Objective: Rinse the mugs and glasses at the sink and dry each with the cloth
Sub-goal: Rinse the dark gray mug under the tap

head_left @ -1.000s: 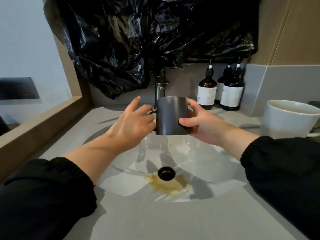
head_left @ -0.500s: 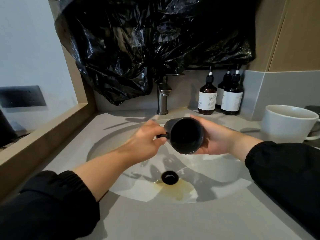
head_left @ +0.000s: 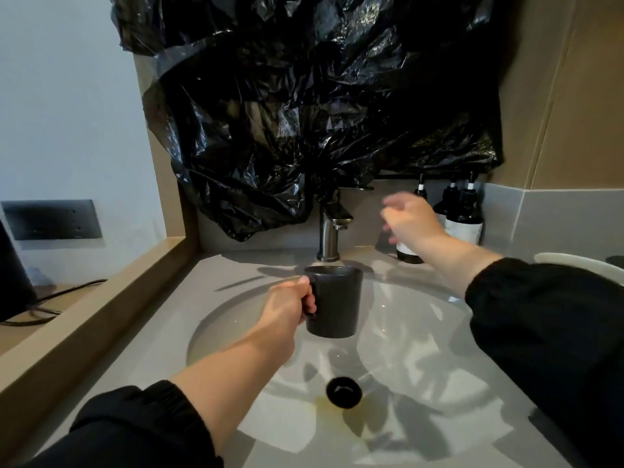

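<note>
Hanging behind and above the faucet (head_left: 332,228), crumpled black plastic (head_left: 304,113) covers the wall. Below the faucet lies the sink (head_left: 422,332). Just below its spout, the left hand (head_left: 287,309) grips the upright dark mug (head_left: 337,302) by its handle, fingers curled. Right of the faucet, the blurred right hand (head_left: 412,221) hovers, fingers loose, holding nothing.

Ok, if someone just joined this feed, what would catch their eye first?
The crumpled black plastic covering the wall above the faucet dominates the top of the view. Below it, the left hand holds a dark mug upright by its handle over the sink. The right hand, blurred and holding nothing, hovers right of the faucet, in front of the brown bottles.
</note>
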### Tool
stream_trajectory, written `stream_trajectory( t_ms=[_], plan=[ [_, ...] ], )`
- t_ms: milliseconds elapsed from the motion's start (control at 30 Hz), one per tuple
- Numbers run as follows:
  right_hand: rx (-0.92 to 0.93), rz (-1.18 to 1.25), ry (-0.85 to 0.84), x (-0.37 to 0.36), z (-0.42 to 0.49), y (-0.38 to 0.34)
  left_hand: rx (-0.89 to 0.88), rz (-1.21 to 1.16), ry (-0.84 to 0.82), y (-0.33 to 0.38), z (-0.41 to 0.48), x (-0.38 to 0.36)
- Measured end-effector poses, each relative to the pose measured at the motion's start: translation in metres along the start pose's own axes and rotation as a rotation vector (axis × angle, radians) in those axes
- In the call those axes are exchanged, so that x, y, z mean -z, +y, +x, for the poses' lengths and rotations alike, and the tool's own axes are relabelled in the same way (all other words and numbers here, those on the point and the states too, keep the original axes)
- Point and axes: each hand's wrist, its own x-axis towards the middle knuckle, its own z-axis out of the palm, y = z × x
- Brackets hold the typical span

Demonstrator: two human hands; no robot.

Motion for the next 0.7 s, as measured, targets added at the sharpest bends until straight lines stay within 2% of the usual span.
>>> stream_trajectory(
  t_ms=[67, 100, 200, 400, 700],
  plan=[
    [0.206, -0.139, 0.001, -0.003, 0.013, -0.018, 0.028, -0.058, -0.007, 0.0, 0.005, 0.002],
    [0.239, -0.207, -0.026, -0.007, 0.019, -0.024, 0.039, -0.087, -0.012, 0.0, 0.006, 0.004],
    [0.152, -0.267, -0.111, -0.024, 0.037, -0.025, 0.059, -0.134, -0.017, 0.001, 0.01, 0.009],
    [0.213, -0.181, 0.04, -0.032, 0.046, -0.018, 0.074, -0.157, -0.039, 0.002, 0.015, 0.011],
    [0.236, -0.261, 0.052, -0.032, 0.063, -0.016, 0.089, -0.126, -0.049, 0.001, 0.015, 0.011]
  ],
)
